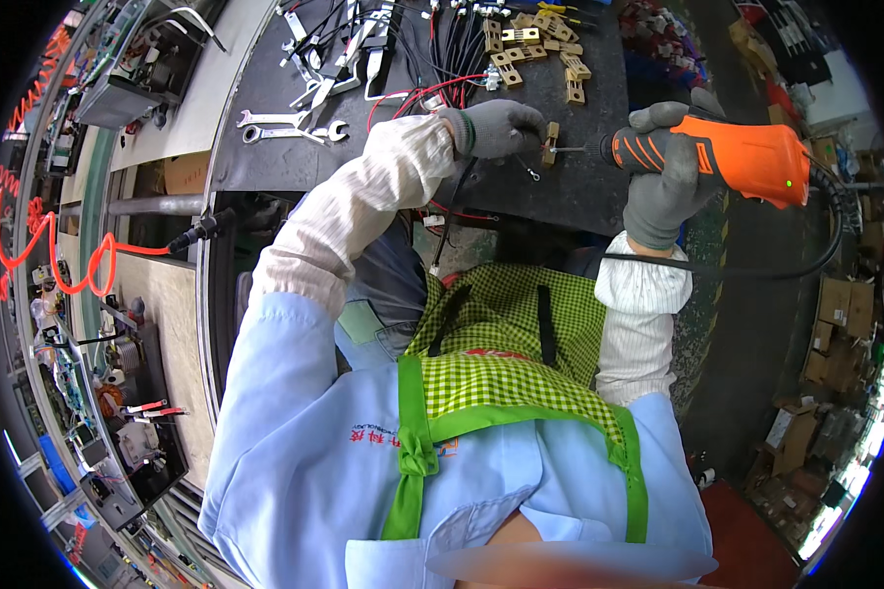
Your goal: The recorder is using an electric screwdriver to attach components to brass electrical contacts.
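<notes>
Screwdriver (727,157), a powered one with a chunky orange plastic body, ribbed black grip bands and a thin steel bit, lies level in the head view, its tip meeting a small tan block (551,143) at the near edge of the dark matte counter (265,157). Right hand (670,172), in a grey knit glove, is wrapped tight round the tool's body; a smooth black cable (756,273) loops away from the tool's rear. Left hand (496,128), gloved the same, pinches the block, with thin red wire (403,98) trailing beside it. Both hands sit near each other, joined only through bit and block. Farther back on the counter lie more tan rectangular blocks (540,49), bundled black wires (462,49), and two flat, shiny metal wrenches (290,126). Ribbed pale sleeve covers and a green checked apron (501,363) fill the foreground.
</notes>
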{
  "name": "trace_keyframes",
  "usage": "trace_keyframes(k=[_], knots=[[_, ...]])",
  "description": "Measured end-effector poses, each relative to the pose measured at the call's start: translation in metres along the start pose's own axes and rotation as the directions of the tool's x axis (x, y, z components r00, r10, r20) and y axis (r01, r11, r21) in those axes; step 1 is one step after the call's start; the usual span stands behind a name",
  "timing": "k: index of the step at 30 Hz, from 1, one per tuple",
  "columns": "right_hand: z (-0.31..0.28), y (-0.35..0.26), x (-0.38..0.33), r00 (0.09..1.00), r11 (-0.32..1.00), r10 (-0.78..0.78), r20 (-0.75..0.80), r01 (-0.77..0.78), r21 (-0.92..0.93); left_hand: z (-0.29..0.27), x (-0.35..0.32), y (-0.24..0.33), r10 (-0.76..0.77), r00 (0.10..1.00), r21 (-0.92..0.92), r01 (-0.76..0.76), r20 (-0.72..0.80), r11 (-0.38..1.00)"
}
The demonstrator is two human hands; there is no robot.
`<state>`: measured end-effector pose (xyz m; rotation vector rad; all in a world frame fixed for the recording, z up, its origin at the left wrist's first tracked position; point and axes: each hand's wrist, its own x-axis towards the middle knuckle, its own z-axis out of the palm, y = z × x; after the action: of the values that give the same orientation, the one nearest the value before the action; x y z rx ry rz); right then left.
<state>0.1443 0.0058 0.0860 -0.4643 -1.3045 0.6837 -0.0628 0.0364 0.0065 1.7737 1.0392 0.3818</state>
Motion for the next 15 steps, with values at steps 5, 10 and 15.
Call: trace_keyframes(k=[5, 10, 15], knots=[[0.004, 0.004, -0.001, 0.999, 0.999, 0.033, 0.013, -0.033, -0.015, 0.002, 0.002, -0.002, -0.047, 0.999, 0.026, 0.047, 0.022, 0.999], [0.005, 0.001, 0.001, 0.999, 0.997, 0.046, 0.028, -0.044, -0.058, 0.004, 0.006, -0.003, -0.135, 0.991, 0.018, 0.135, 0.017, 0.991], [0.008, 0.003, 0.001, 0.979, 0.985, 0.137, 0.149, -0.15, 0.08, 0.004, 0.006, -0.01, -0.124, 0.992, -0.001, 0.124, 0.017, 0.992]])
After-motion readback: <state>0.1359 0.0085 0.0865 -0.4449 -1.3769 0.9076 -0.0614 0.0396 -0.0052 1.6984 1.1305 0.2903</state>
